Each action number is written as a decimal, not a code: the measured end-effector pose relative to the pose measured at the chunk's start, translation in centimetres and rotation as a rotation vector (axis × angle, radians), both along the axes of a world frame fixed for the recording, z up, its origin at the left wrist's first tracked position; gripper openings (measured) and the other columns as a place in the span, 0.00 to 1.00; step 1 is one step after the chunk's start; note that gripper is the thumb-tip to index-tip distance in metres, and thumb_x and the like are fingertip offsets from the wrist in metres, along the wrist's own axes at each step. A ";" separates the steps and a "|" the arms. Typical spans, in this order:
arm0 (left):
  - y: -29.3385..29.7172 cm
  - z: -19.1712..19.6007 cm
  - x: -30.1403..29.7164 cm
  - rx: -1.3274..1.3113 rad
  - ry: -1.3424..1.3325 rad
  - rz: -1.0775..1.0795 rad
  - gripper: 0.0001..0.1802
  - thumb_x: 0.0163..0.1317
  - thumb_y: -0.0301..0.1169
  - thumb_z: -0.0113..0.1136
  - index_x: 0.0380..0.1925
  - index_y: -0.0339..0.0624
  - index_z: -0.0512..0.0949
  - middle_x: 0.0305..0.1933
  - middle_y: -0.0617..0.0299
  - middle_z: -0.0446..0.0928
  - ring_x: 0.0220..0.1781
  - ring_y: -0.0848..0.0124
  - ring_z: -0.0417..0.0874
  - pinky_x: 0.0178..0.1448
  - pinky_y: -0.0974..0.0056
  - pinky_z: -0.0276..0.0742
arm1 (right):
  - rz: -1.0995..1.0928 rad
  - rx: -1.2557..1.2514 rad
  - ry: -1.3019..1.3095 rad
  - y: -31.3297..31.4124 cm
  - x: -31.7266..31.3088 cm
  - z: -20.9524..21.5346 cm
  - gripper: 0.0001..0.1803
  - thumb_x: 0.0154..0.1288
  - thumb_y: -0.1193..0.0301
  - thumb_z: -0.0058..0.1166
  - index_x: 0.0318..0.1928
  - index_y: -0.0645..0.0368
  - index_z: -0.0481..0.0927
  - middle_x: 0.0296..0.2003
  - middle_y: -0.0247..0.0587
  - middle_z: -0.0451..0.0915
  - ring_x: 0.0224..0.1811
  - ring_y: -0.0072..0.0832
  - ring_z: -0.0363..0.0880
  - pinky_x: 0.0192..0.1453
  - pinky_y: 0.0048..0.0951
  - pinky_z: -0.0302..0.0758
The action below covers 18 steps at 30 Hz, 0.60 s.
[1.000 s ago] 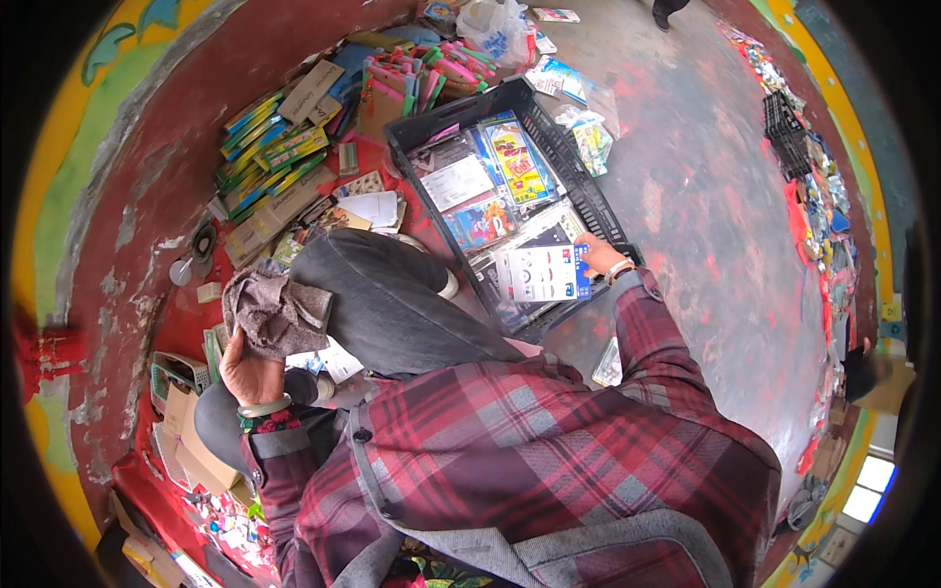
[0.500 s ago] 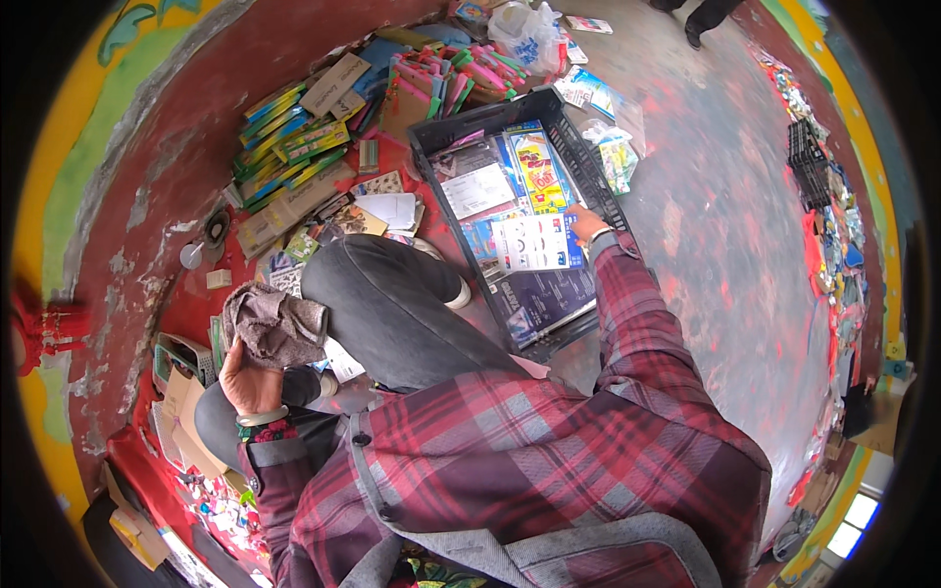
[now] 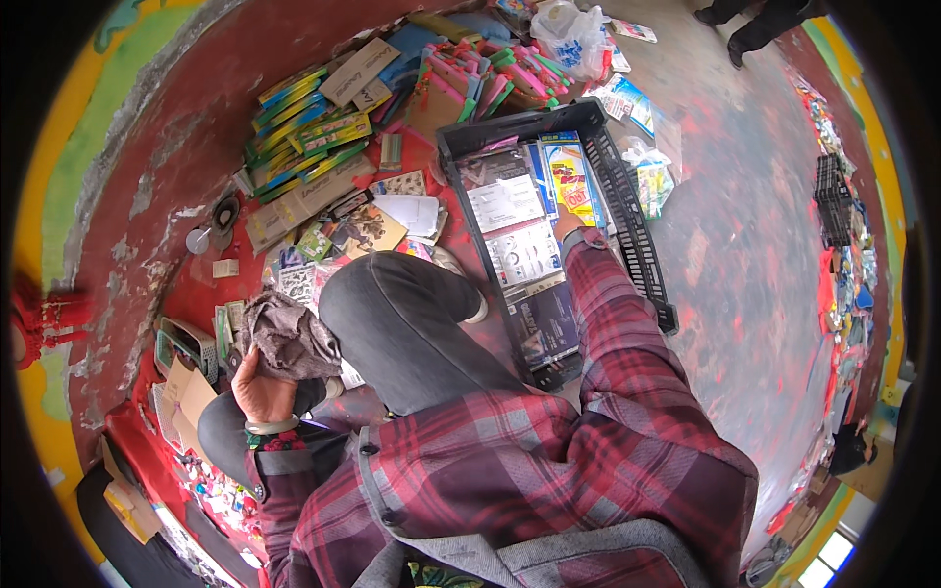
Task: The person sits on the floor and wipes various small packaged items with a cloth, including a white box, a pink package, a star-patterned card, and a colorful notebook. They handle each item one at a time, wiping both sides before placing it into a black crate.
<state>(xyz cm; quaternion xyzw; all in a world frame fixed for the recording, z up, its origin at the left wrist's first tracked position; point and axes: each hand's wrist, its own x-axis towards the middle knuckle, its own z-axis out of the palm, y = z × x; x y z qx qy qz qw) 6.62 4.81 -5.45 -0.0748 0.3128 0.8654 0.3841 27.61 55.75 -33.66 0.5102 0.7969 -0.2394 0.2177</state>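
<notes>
My left hand (image 3: 258, 390) grips a crumpled grey-brown cloth (image 3: 287, 336) beside my raised knee in dark trousers. My right hand (image 3: 568, 224) reaches into a black plastic crate (image 3: 642, 255) and holds the edge of a white printed packet (image 3: 526, 252) lying among flat packets there. A yellow and blue packet (image 3: 569, 176) lies just beyond the fingers. My red plaid sleeve covers the wrist.
Stacks of colourful flat packets (image 3: 304, 137) and cardboard boxes lie on a red cloth at the left. A white plastic bag (image 3: 573, 29) sits at the top. Another person's feet (image 3: 750, 29) stand top right. A second black crate (image 3: 833, 196) stands far right on the concrete floor.
My right hand has moved the white packet farther up the crate, from its near end toward the middle. The left hand stays on the cloth.
</notes>
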 end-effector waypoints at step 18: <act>0.4 7.5 -4.6 0.325 0.246 0.040 0.24 0.60 0.29 0.43 0.58 0.34 0.63 0.62 0.47 0.65 0.65 0.53 0.63 0.70 0.46 0.50 | 0.939 -0.043 1.576 -22.9 -19.3 38.0 0.26 0.60 0.53 0.51 0.54 0.53 0.72 0.55 0.51 0.69 0.58 0.46 0.66 0.61 0.39 0.63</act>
